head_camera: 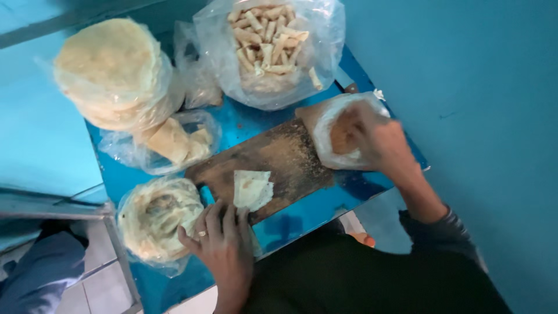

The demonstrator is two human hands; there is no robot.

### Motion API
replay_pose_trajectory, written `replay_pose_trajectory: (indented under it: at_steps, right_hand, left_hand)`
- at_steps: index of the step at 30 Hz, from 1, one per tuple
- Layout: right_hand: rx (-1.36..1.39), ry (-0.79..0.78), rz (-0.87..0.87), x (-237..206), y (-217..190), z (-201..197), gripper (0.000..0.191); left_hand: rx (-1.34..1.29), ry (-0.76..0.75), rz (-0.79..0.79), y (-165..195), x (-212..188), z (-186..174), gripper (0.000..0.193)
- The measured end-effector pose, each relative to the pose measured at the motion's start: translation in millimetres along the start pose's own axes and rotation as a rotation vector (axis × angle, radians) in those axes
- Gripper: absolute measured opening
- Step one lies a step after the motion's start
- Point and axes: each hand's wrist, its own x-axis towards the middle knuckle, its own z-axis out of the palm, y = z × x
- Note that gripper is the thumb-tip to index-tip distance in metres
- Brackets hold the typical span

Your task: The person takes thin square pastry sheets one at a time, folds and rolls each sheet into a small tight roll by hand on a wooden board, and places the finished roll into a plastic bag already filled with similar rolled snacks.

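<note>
Plastic wraps nearly everything on the glossy blue table (302, 209). At far left a tall stack of flatbreads (113, 70), pale and floury, sits in a clear bag, with a smaller bag of folded dough scraps (174, 142) below it. Nearer the front edge, a bag-lined bowl (157, 218) holds a lumpy, creamy mass. The left hand (218, 241), a ring on one finger, lies flat with fingers spread and closing on nothing, its tips pressing the lower edge of a thin folded pastry sheet (251, 189). That sheet rests on a worn, dark wooden board (279, 160) dusted with flour. Behind, a large bag of small rolled pastries (267, 38) bulges. At right, the right hand (378, 139) dips into a bag of brown filling (337, 134); its fingers are curled, motion-blurred, and whether they grip anything cannot be told.
</note>
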Motion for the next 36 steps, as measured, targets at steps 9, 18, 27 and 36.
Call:
replay_pose_trajectory:
  at_steps: [9, 18, 27, 36]
  right_hand:
    - [0.928, -0.068, 0.237, -7.2, -78.9, 59.3, 0.043]
    - [0.367, -0.099, -0.552, -31.8, -156.3, 124.0, 0.042]
    - [0.314, -0.014, -0.429, -30.8, -156.9, 128.5, 0.034]
    - [0.227, -0.067, -0.175, -26.4, -154.9, 109.1, 0.036]
  left_hand:
    - [-0.087, 0.034, 0.006, -22.6, 3.7, 0.6, 0.013]
    - [-0.143, 0.011, -0.01, -39.7, 0.1, -10.3, 0.015]
    - [-0.155, -0.016, 0.015, -43.6, 0.3, -8.9, 0.013]
    - [-0.235, -0.047, 0.081, -37.0, 6.4, -8.2, 0.014]
